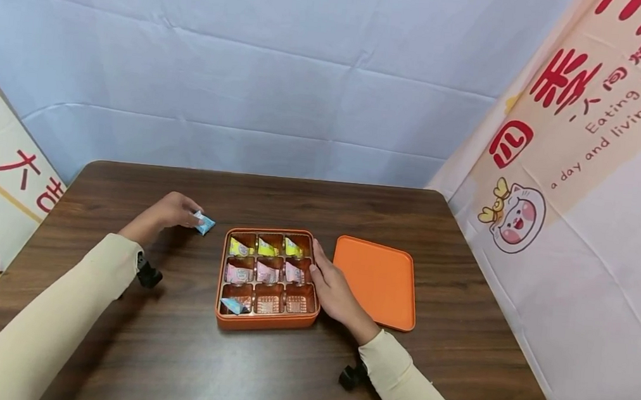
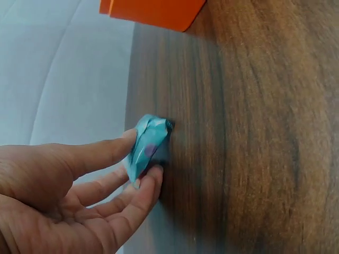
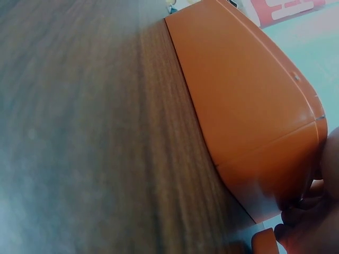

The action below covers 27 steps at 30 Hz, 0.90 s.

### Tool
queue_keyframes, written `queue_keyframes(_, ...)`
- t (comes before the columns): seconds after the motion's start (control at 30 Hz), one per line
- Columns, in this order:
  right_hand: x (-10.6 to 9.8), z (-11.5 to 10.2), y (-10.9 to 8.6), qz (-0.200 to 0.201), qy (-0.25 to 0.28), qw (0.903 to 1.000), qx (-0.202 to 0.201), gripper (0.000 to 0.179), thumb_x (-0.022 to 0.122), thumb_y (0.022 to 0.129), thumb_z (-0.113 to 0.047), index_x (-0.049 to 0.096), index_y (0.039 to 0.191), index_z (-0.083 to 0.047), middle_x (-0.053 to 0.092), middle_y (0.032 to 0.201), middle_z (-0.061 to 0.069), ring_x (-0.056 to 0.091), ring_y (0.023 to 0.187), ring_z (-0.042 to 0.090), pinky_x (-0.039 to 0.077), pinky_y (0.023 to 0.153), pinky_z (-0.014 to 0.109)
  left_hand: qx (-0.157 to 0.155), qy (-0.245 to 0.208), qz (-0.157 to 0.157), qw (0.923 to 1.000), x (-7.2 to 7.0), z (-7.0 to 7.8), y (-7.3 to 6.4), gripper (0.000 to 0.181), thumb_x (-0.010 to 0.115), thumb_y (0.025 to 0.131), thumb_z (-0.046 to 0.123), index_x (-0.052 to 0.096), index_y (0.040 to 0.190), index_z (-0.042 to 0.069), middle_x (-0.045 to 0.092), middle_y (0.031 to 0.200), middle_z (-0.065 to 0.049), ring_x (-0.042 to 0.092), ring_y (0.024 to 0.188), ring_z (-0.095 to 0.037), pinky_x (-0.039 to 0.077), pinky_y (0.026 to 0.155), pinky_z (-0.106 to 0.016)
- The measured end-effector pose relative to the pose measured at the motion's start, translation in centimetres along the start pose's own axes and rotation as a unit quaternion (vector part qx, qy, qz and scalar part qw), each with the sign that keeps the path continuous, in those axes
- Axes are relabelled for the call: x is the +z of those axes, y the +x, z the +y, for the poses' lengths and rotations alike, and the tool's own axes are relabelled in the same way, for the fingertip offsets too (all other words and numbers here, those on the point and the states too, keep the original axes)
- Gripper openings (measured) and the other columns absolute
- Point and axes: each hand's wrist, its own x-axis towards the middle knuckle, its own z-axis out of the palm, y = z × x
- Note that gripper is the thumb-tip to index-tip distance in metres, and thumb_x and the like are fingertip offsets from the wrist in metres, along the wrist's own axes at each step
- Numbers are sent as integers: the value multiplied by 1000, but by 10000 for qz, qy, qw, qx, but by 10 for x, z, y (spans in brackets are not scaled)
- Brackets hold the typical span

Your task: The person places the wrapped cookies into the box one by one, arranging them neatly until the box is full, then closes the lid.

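My left hand pinches a small light-blue wrapped sachet between thumb and fingertips, close over the table left of the box. In the left wrist view the blue sachet has a purple spot and crimped edges. An orange square box sits in the middle with a brown divided insert. Yellow packets fill its back row and pink packets its middle row. One blue packet lies in the front left compartment. My right hand holds the box's right side, thumb at the rim.
An orange lid lies on the wooden table to the right of the box, partly behind my right hand. Pale cloth hangs behind the table, and printed cloths hang at both sides.
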Motion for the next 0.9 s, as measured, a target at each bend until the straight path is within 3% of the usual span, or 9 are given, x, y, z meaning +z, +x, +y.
queue_keyframes(0.1, 1, 1, 0, -11, 14, 10000, 15, 55, 40, 111, -13, 19, 161, -3, 18, 166, 11, 20, 152, 24, 23, 122, 47, -26, -335, -45, 9994, -2, -2, 0, 44, 66, 99, 8, 55, 135, -16, 50, 135, -36, 65, 101, -32, 57, 92, -46)
queue_keyframes(0.3, 2, 3, 1, 36, -17, 10000, 2, 55, 41, 111, -13, 19, 161, -3, 20, 166, 17, 21, 152, 25, 23, 122, 48, -51, -747, -53, 9972, -4, -5, -2, 45, 69, 97, 8, 55, 133, -17, 54, 129, -34, 68, 88, -19, 57, 92, -46)
queue_keyframes(0.5, 2, 1, 2, 57, -2, 10000, 4, 55, 41, 111, -12, 20, 160, -2, 21, 165, 17, 22, 152, 28, 24, 122, 49, -100, -1175, -126, 9929, -6, -8, -6, 46, 67, 99, 9, 52, 135, -16, 65, 114, -21, 70, 90, -18, 56, 95, -48)
queue_keyframes(0.77, 1, 0, 1, 5, -45, 9999, 137, 55, 40, 111, -15, 19, 161, -4, 17, 166, 7, 21, 152, 22, 24, 122, 46, -22, -2224, -132, 9749, 0, -23, -6, 52, 67, 99, 9, 47, 142, -12, 69, 106, -4, 69, 91, -9, 56, 96, -37)
queue_keyframes(0.9, 0, 2, 1, -28, -133, 9999, 95, 56, 40, 112, -16, 18, 161, -4, 16, 166, 7, 21, 152, 22, 23, 122, 46, 89, -2830, -189, 9589, 4, -23, -8, 54, 67, 99, 8, 43, 143, -13, 65, 107, -2, 69, 94, -9, 53, 101, -40)
